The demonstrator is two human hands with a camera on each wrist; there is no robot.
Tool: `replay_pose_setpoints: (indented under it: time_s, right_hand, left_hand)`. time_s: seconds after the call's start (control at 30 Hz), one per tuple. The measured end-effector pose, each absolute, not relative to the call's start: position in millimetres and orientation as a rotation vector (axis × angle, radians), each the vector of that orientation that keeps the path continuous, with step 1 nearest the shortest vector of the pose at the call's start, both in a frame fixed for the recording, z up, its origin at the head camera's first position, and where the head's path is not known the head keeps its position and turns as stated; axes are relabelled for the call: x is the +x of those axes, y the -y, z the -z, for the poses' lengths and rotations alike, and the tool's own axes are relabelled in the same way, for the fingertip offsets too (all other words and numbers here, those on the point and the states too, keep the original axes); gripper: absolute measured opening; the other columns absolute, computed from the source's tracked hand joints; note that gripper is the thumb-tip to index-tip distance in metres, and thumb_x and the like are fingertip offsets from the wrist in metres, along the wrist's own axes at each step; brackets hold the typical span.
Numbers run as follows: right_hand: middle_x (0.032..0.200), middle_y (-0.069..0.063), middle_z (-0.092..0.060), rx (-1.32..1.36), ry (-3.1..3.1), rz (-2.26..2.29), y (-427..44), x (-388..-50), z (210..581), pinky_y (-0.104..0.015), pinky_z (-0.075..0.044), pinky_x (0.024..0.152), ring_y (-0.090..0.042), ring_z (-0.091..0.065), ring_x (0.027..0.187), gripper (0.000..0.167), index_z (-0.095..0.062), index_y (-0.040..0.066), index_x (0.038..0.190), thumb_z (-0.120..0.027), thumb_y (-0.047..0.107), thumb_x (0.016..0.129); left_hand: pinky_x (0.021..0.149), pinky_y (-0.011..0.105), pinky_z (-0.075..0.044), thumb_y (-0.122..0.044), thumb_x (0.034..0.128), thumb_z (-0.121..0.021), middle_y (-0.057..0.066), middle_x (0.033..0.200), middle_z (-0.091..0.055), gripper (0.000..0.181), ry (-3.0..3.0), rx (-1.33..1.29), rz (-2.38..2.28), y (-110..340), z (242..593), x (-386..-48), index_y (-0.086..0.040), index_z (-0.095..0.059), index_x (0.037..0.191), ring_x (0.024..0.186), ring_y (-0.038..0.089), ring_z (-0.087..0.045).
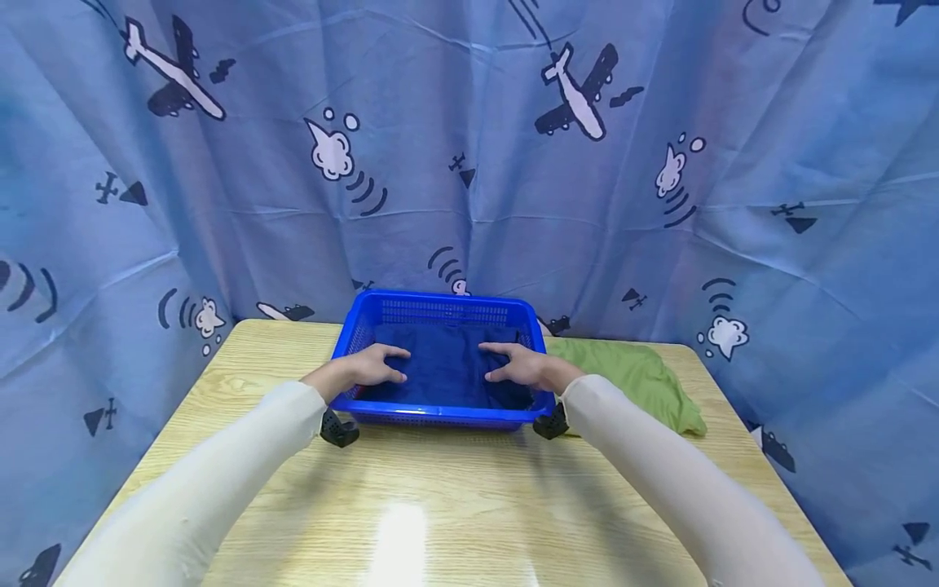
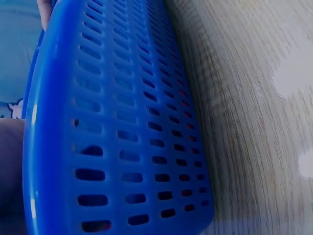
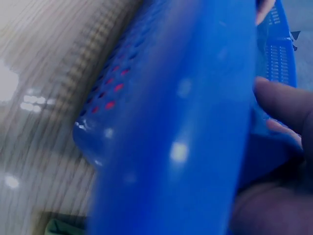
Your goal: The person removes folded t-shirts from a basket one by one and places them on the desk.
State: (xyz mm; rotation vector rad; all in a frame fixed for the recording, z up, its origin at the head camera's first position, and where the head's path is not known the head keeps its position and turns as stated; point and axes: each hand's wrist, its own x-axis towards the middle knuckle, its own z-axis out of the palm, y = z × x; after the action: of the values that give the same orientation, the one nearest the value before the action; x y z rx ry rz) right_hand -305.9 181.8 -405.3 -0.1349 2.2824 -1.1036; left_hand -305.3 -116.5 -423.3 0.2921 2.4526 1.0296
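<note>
Left hand (image 1: 376, 364) and right hand (image 1: 518, 366) extend loose, ungripping fingers over navy fabric (image 1: 446, 367) inside a blue perforated basket (image 1: 447, 413); contact is unclear. Even, gentle pressing should flatten it.

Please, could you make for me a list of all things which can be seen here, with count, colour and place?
Basket: 1, blue, on the table
Dark cloth: at least 1, dark blue, inside the basket
Red material: count unclear, red, behind the basket's holes
Green cloth: at least 1, green, on the table, right of the basket
Table: 1, light wood colour, below the basket
Curtain: at least 1, blue, printed, behind the table
Gadgets: 2, black, one by each wrist
Sleeves: 2, whitish, on both arms
Left hand: 1, bare, basket's left side
Right hand: 1, bare, basket's right side
</note>
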Motion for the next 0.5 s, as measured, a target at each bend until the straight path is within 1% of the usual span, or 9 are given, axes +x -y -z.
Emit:
replay_pose_setpoints:
  time_s: [0.07,0.2,0.27,0.37,0.47,0.5]
  right_hand:
    - [0.17,-0.018,-0.008,-0.132,-2.277,1.095,-183,-307,406,-0.061,-0.022,0.123,-0.042,-0.018,0.155,0.065,-0.035,0.018,0.159,-0.061,0.008,0.1]
    - [0.17,-0.019,-0.006,-0.145,-2.298,1.098,-184,-309,406,-0.061,-0.023,0.123,-0.043,-0.017,0.155,0.061,-0.044,0.017,0.155,-0.064,0.008,0.098]
    - [0.17,-0.018,-0.008,-0.149,-2.314,1.114,-185,-309,406,-0.061,-0.023,0.123,-0.042,-0.017,0.155,0.059,-0.046,0.018,0.153,-0.064,0.008,0.098]
    - [0.169,-0.018,-0.015,-0.161,-2.339,1.166,-188,-311,405,-0.061,-0.026,0.121,-0.042,-0.02,0.155,0.056,-0.049,0.018,0.151,-0.065,0.009,0.098]
    - [0.169,-0.016,-0.02,-0.177,-2.349,1.237,-192,-313,403,-0.062,-0.027,0.121,-0.041,-0.019,0.155,0.055,-0.051,0.018,0.15,-0.065,0.01,0.098]
    - [0.169,-0.016,-0.017,-0.179,-2.357,1.255,-193,-313,401,-0.063,-0.025,0.121,-0.041,-0.016,0.156,0.054,-0.052,0.018,0.149,-0.066,0.011,0.097]
  left_hand:
    - [0.124,0.055,-0.025,-0.013,0.095,-0.067,0.027,0.163,-0.027,0.059,-2.44,0.257,-1.05,118,424,-306,-0.006,-0.048,0.15,0.152,0.041,-0.026]
    - [0.124,0.056,-0.025,-0.008,0.0943,-0.067,0.026,0.165,-0.023,0.06,-2.396,0.175,-1.142,122,424,-307,-0.007,-0.047,0.151,0.153,0.042,-0.025]
    - [0.124,0.056,-0.024,-0.007,0.0944,-0.066,0.025,0.166,-0.021,0.062,-2.371,0.146,-1.19,124,423,-307,-0.008,-0.045,0.152,0.153,0.042,-0.023]
    - [0.124,0.057,-0.023,-0.007,0.0946,-0.066,0.025,0.167,-0.016,0.063,-2.349,0.147,-1.225,125,419,-307,-0.01,-0.044,0.154,0.154,0.043,-0.02]
    - [0.123,0.058,-0.024,-0.006,0.0955,-0.064,0.023,0.168,-0.014,0.063,-2.328,0.152,-1.259,127,415,-307,-0.013,-0.043,0.155,0.153,0.043,-0.025]
    - [0.123,0.058,-0.025,-0.006,0.0954,-0.064,0.023,0.168,-0.015,0.063,-2.322,0.155,-1.269,128,413,-307,-0.013,-0.043,0.155,0.152,0.044,-0.027]
